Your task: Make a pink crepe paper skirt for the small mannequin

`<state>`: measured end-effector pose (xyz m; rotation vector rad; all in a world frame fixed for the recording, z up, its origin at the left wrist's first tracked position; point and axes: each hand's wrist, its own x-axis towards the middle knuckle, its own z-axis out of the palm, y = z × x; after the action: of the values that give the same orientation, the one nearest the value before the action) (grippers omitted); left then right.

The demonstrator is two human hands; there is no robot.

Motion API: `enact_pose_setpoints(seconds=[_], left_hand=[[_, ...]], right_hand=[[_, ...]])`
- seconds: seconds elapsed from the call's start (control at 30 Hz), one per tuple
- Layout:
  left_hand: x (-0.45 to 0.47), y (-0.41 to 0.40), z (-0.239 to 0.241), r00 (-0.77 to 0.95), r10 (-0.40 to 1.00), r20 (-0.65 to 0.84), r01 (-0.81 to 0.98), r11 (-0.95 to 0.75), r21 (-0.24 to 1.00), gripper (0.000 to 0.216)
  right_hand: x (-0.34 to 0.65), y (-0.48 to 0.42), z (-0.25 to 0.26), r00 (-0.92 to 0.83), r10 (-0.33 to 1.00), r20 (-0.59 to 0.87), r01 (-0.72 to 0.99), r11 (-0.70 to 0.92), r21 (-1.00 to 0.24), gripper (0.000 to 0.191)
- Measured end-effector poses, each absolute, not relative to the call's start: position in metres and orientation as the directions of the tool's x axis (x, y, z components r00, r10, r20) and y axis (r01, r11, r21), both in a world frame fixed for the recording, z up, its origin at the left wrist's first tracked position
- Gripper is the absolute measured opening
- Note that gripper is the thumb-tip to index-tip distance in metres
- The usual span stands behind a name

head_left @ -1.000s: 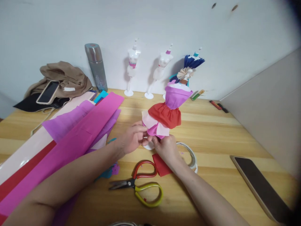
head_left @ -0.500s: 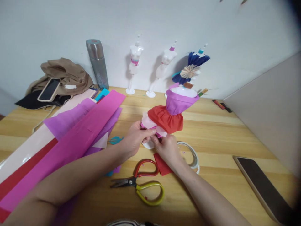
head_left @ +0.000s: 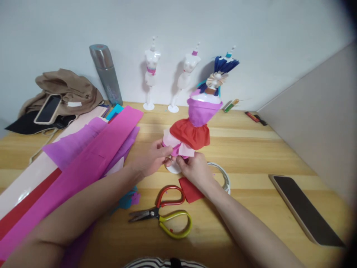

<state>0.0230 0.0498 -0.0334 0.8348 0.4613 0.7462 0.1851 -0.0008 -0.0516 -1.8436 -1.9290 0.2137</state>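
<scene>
A small mannequin [head_left: 199,111] stands mid-table in a crepe-paper dress: purple bodice, red ruffle, pink skirt layers. My left hand [head_left: 152,158] pinches the pink skirt hem [head_left: 178,148] from the left. My right hand [head_left: 193,169] pinches the same hem from below right, over the white round base [head_left: 171,169]. A red paper scrap [head_left: 189,190] lies by my right wrist. Scissors [head_left: 164,215] with red and yellow handles lie closed in front of my hands.
Long crepe sheets [head_left: 69,160] in pink, purple and red cover the left. Two bare mannequins [head_left: 150,72], a dressed blue one [head_left: 221,70] and a steel flask [head_left: 105,74] line the wall. A tape roll [head_left: 224,175], a phone [head_left: 302,208], a cloth bag with another phone [head_left: 48,108].
Both hands stay on the skirt hem, fingers shifting slightly. The mannequin has tipped a little more upright. The view has panned right and down, so everything sits further left.
</scene>
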Motion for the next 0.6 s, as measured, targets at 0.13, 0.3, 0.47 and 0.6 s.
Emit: enact_pose_setpoints(seconds=[0.13,0.3,0.47,0.6], left_hand=[[0.027,0.054,-0.034,0.607,0.783,-0.134,-0.37,0.427,0.825,0.033],[0.032,0.053,-0.037,0.547,0.822,-0.157,-0.328,0.383,0.863,0.019],[0.035,0.045,-0.034,0.483,0.863,-0.146,-0.368,0.352,0.861,0.014],[0.038,0.041,-0.033,0.422,0.889,-0.178,-0.372,0.349,0.86,0.014]], right_hand=[[0.181,0.002,-0.045,0.037,0.985,0.167,0.917,0.033,-0.397,0.033],[0.177,0.005,-0.044,0.061,0.991,0.123,0.91,-0.004,-0.415,0.037],[0.178,0.005,-0.045,0.029,0.993,0.117,0.87,0.033,-0.492,0.036],[0.18,0.006,-0.05,0.011,0.989,0.148,0.812,0.077,-0.579,0.029]])
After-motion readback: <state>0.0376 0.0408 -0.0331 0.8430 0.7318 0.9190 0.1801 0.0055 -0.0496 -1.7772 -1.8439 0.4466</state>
